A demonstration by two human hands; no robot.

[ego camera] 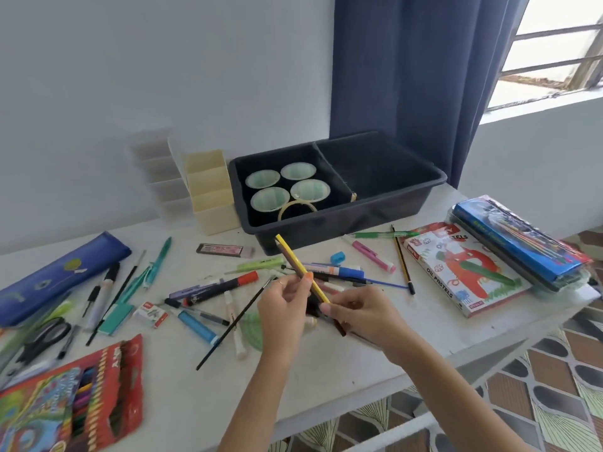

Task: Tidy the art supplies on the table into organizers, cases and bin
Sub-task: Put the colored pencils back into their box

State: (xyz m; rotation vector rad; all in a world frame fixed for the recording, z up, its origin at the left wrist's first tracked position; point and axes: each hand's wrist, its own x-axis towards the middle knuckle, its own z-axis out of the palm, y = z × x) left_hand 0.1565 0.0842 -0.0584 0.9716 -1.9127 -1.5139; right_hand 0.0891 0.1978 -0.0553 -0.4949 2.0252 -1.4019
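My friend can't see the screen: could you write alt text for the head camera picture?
A person's left hand and right hand grip a bunch of pencils above a white table strewn with pens, markers and brushes. Behind them a black bin holds four pale cups, with a cream organizer beside it.

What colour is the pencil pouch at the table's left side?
The pouch is dark blue, with a small yellow-green motif; the head view shows it.
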